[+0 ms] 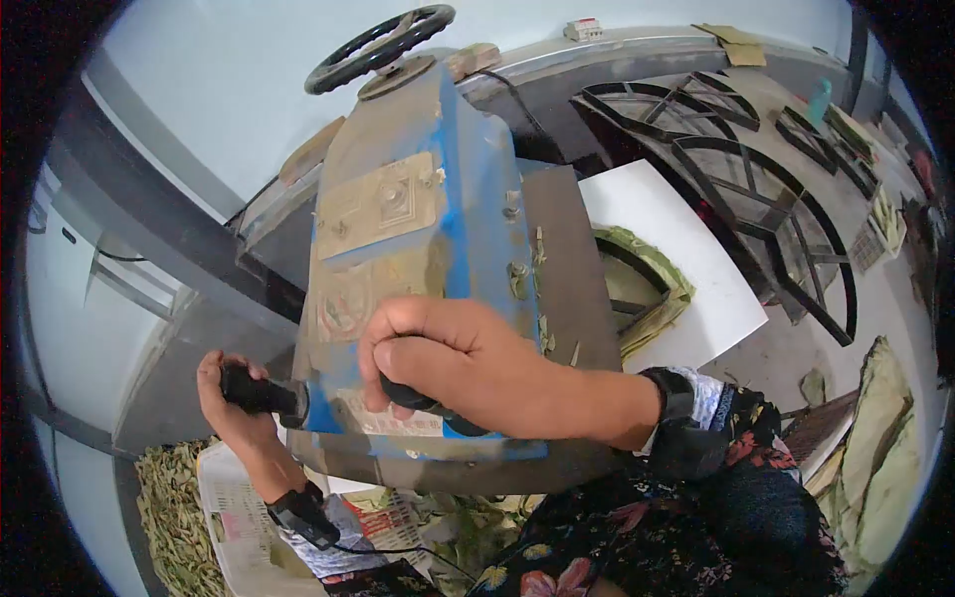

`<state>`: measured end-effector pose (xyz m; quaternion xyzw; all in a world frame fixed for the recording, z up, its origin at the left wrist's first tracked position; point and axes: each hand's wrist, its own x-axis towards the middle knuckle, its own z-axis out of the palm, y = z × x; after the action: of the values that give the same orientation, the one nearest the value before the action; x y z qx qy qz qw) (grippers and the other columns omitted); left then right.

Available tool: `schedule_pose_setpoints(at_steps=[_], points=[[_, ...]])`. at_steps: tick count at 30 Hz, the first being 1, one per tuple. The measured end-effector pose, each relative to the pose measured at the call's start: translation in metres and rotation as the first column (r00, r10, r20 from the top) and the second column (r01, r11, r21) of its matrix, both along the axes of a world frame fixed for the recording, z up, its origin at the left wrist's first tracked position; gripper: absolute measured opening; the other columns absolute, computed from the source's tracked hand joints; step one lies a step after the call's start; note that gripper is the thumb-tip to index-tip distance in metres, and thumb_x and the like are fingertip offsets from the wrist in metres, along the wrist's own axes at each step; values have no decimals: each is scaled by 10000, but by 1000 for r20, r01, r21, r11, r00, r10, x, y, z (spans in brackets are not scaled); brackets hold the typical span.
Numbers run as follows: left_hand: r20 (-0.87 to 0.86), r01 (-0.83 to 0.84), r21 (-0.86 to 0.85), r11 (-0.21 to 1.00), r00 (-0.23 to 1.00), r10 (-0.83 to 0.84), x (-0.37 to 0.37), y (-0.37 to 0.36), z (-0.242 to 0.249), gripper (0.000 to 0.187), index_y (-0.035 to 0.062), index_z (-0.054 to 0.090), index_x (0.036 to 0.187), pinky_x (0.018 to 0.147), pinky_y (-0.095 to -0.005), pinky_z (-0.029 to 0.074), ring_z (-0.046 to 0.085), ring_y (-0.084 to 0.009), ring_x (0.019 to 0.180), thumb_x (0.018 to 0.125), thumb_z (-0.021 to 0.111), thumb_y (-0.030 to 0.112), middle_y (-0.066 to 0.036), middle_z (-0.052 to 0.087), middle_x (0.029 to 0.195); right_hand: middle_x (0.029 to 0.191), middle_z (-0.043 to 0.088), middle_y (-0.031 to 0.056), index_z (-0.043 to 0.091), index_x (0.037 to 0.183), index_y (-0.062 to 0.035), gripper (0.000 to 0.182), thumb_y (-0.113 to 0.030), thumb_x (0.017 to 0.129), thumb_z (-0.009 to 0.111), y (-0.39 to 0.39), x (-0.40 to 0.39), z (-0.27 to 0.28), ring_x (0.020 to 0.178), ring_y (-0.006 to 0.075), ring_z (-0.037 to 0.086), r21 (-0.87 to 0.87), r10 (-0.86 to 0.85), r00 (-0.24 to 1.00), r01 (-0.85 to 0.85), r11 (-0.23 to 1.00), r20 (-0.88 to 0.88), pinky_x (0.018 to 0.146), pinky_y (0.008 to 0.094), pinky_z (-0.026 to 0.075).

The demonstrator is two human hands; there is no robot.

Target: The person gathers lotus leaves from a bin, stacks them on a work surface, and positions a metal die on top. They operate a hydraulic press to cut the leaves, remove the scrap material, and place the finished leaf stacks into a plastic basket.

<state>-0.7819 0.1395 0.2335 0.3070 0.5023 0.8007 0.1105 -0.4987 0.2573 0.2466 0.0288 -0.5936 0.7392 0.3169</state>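
Note:
A dusty blue machine head [477,229] fills the middle of the view, with worn tan plates on its top. My left hand [239,403] is wrapped round a black handle [264,390] that sticks out at its near left corner. My right hand [433,343] is closed round a second black handle [403,393] at the near edge, its thumb lying over the top. Beside the head, a white board [681,239] carries a curved black frame [637,271] edged with stacked dry green leaves [667,323].
A black handwheel [380,45] rises at the machine's far end. Several black metal frames [766,214] lie to the right. Below left stand a white plastic basket [234,527] and a heap of leaf scraps [174,507]. Large dry leaves [875,448] lie at the right.

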Motion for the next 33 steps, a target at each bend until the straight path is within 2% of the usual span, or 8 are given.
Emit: schedule_pose_setpoints(at_steps=[6, 11, 16, 20, 26, 28, 30, 33], points=[[-19, 5, 6, 1000, 1000, -5, 17, 0, -10, 250, 34, 523, 983, 586, -300, 437, 504, -198, 654, 868, 550, 255, -107, 540, 787, 790, 544, 48, 532, 862, 4, 165, -95, 918, 413, -1, 3, -15, 719, 100, 490, -66, -18, 999, 16, 998, -28, 665, 263, 421], [-15, -44, 7, 999, 999, 44, 25, 3, -18, 253, 45, 503, 960, 588, -302, 437, 502, -193, 649, 874, 539, 281, -101, 528, 772, 785, 535, 50, 527, 863, 8, 165, -81, 918, 399, -2, 5, -27, 705, 106, 486, -30, -57, 998, 56, 998, -30, 659, 269, 420], [-54, 19, -18, 1000, 998, -20, 19, 1, -30, 263, 52, 483, 989, 583, -294, 432, 503, -191, 638, 868, 534, 279, -97, 524, 766, 779, 535, 60, 523, 867, 11, 161, -74, 916, 396, -6, 3, -35, 688, 111, 482, -19, -94, 996, 94, 995, 2, 654, 272, 417], [-75, 19, -5, 1000, 997, -19, 15, 2, -38, 267, 49, 484, 1009, 577, -302, 431, 505, -190, 631, 868, 523, 271, -98, 525, 765, 769, 536, 68, 527, 872, 12, 160, -69, 911, 395, -10, 1, -42, 681, 115, 478, -111, -94, 995, 95, 989, 17, 653, 272, 412], [-23, 19, 3, 1000, 1000, -18, 19, 3, -39, 254, 40, 490, 1025, 582, -305, 429, 503, -189, 633, 879, 495, 248, -99, 526, 772, 776, 542, 68, 532, 880, 8, 171, -79, 915, 388, -11, 2, -42, 687, 118, 474, -77, -143, 988, 146, 986, 50, 665, 272, 407], [75, -32, 4, 999, 997, 32, 25, 3, -31, 250, 35, 495, 1020, 589, -302, 431, 504, -190, 649, 887, 487, 246, -95, 524, 780, 779, 544, 68, 535, 873, 4, 176, -83, 916, 387, -9, 5, -40, 695, 119, 474, -51, -148, 987, 151, 987, 55, 676, 272, 406], [87, -63, -3, 998, 994, 63, 33, 3, -25, 256, 32, 496, 1017, 587, -303, 431, 503, -188, 655, 891, 485, 255, -91, 521, 779, 833, 553, 75, 528, 947, 8, 196, -133, 944, 393, -6, 9, -34, 760, 134, 498, 87, -205, 978, 201, 976, 33, 741, 282, 413], [139, -92, -35, 995, 986, 96, 47, 7, -13, 289, 22, 501, 1029, 605, -304, 438, 504, -188, 669, 902, 475, 281, -93, 523, 787, 931, 569, 98, 496, 1070, 22, 287, -225, 975, 387, -4, 28, -23, 864, 160, 529, 4, -199, 978, 199, 980, 58, 828, 298, 412]])
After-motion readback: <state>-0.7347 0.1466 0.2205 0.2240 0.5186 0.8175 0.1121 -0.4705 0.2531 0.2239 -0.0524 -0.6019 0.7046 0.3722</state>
